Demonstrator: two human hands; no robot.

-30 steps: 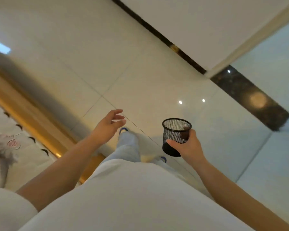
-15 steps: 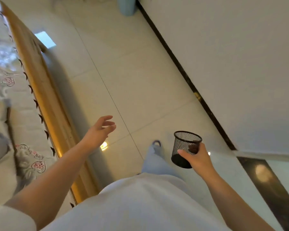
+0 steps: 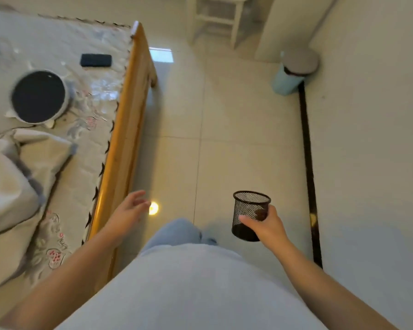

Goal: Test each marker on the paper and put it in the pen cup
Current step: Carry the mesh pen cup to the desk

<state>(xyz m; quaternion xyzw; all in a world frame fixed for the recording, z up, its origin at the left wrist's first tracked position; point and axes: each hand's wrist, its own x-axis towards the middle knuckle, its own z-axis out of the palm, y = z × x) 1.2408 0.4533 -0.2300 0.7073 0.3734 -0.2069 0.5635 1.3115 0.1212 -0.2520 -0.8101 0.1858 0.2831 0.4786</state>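
My right hand (image 3: 266, 225) grips a black wire-mesh pen cup (image 3: 248, 210), upright, above the tiled floor at the lower right of the view. The cup looks empty inside. My left hand (image 3: 129, 210) hangs free in the air beside the bed's wooden edge, fingers relaxed and spread, holding nothing. No markers and no paper are in view.
A bed (image 3: 119, 129) with a wooden side rail and patterned cover fills the left; on it lie a round black-and-white device (image 3: 38, 96), a dark phone (image 3: 96, 60) and a crumpled blanket (image 3: 14, 177). A light-blue bin (image 3: 293, 72) stands by the wall, a white stool (image 3: 215, 17) beyond.
The view has swung round, so the bed and its things now show fully, and the bin and stool appear. Both hands keep their poses; the cup stays in my right hand.
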